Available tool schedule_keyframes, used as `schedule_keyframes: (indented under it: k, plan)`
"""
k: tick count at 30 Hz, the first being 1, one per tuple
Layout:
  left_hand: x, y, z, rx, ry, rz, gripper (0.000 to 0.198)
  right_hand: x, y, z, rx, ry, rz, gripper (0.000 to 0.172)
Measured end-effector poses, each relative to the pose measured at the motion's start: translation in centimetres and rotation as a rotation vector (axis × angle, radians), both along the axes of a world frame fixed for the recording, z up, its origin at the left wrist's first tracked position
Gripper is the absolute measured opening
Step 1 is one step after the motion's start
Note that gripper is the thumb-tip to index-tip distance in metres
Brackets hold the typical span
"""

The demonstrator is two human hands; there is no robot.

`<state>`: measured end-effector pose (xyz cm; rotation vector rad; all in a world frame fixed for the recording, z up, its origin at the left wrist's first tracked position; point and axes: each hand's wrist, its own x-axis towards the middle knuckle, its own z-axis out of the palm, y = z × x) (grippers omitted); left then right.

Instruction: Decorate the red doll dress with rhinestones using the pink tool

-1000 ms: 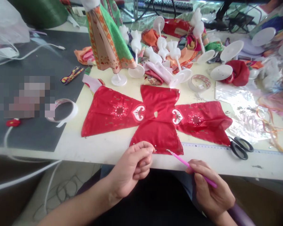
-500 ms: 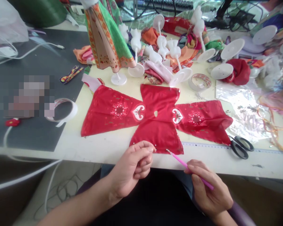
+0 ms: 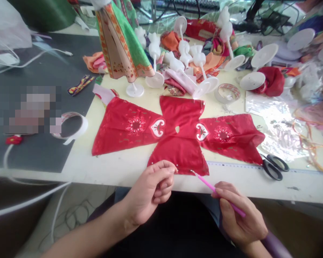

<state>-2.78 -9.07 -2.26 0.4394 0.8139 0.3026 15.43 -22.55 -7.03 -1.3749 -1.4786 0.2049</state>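
Shiny red cross-shaped cloth [image 3: 177, 141] with a little hole in its middle is spread out on the pale worktable [image 3: 118, 172], close to the near edge, with its bottom flap right in front of the person. The side flaps have white-and-red flower prints, plus a white heart-like motif [image 3: 157, 128] on each side of the centre. The left hand [image 3: 156, 184] is at that bottom flap, fingers curled in and thumb together with the index finger; can't tell if something tiny is pinched there. The right hand [image 3: 242, 216] is clamped on a slim pink pen-like tool [image 3: 206, 182], held like a pencil, its tip at the flap's lower edge, though the end is too small to make out properly. A pale ruler with tick marks [image 3: 231, 166] lies to the right of that flap, and the black-handled scissors [image 3: 265, 163] sit at the end of the right flap. Behind the cloth there's a roll of clear tape [image 3: 218, 95], a green, orange and beige dress [image 3: 123, 46] on a white stand [image 3: 135, 90], and a jumble of white plastic figure forms [image 3: 197, 55]. Another tape roll [image 3: 82, 130] is over on the left, partly on a dark grey mat [image 3: 43, 154].
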Motion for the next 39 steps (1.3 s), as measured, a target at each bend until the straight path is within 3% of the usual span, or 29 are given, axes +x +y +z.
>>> schedule_keyframes:
  k: [5, 8, 12, 15, 19, 28, 35, 39]
  plan:
    - [0.0, -0.1, 0.0, 0.033, 0.032, -0.042, 0.012, -0.1, 0.2, 0.1, 0.007, -0.04, -0.009, 0.04]
    - [0.0, -0.3, 0.0, 0.164, 0.092, -0.141, 0.014, -0.1, 0.2, 0.1, 0.005, -0.058, -0.014, 0.04]
    - [0.2, -0.7, -0.1, 0.643, 0.224, -0.278, 0.016, 0.0, 0.1, 0.1, -0.005, -0.039, 0.006, 0.038]
    - [0.6, -0.8, -0.6, 1.04, 0.339, -0.311, 0.016, 0.1, 0.0, 0.1, 0.006, -0.041, 0.008, 0.039]
    - [1.1, -0.9, -1.9, 1.324, 0.389, -0.317, 0.02, 0.1, 0.0, 0.1, -0.002, -0.051, -0.009, 0.038]
    - [1.5, -0.8, -2.9, 1.443, 0.43, -0.379, 0.022, 0.2, 0.3, 0.4, -0.005, -0.065, 0.048, 0.038]
    - [1.6, -0.9, -3.1, 1.408, 0.402, -0.356, 0.021, 0.0, 0.5, 0.7, -0.011, -0.082, 0.031, 0.034]
    - [2.2, -0.7, -3.2, 1.539, 0.431, -0.411, 0.024, 0.0, 0.4, 0.5, -0.015, -0.075, 0.037, 0.037]
